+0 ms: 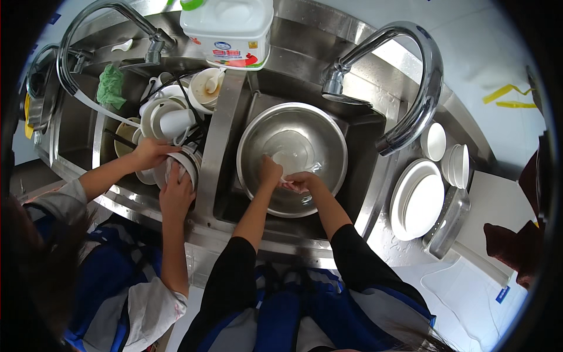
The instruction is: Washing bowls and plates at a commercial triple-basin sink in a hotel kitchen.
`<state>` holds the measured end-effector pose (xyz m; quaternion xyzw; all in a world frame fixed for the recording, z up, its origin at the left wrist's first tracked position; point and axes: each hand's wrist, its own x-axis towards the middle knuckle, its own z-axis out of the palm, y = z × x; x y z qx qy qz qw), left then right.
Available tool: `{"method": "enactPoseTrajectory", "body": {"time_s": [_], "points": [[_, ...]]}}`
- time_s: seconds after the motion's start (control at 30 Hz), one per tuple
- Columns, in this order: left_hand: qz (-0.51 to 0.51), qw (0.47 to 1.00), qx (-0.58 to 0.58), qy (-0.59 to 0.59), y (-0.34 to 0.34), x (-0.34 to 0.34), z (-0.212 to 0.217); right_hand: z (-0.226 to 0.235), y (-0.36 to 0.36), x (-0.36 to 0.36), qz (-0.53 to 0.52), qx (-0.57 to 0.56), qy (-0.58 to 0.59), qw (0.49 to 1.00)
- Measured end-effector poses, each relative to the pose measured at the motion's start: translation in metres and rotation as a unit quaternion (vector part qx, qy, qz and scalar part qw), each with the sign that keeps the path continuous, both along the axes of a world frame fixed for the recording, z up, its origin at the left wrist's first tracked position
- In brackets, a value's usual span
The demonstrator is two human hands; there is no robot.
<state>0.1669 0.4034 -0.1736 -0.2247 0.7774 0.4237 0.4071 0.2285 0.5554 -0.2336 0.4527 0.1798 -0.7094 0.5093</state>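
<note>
A round stainless steel basin (pixel 246 141) with water in it stands in the right-hand sink bowl. Both my hands are inside, low over the water and close together. My left hand (pixel 270 171) is closed, its fingers partly hidden, and what it grips does not show clearly. Curled fingers of my right hand (pixel 301 182) meet it at a small white thing (pixel 285 180), too small to name. Beyond my hands a pale round shape (pixel 291 151) shows in the water; I cannot tell whether it is a dish or the basin's bottom.
A chrome faucet (pixel 431 70) arches at the right. White plates (pixel 423 202) and bowls (pixel 455 165) lie beside a metal tray (pixel 448 220). At left, a co-worker's hands (pixel 176 188) handle dishes beside piled cups and bowls (pixel 159 114). A white jug (pixel 229 29) stands behind.
</note>
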Motion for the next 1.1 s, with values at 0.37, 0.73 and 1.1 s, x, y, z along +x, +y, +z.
{"method": "enactPoseTrajectory", "body": {"time_s": [0.37, 0.73, 1.1], "points": [[0.315, 0.868, 0.321, -0.209, 0.007, 0.044, -0.053, 0.081, -0.002, -0.026, 0.391, 0.572, 0.286, 0.662], [-0.069, 0.976, 0.087, 0.187, 0.029, 0.001, 0.040, 0.029, -0.017, -0.004, 0.175, 0.642, 0.209, 0.717], [-0.077, 0.979, 0.080, -0.173, 0.007, -0.023, 0.013, 0.040, 0.018, -0.007, 0.269, 0.442, 0.357, 0.778]]}}
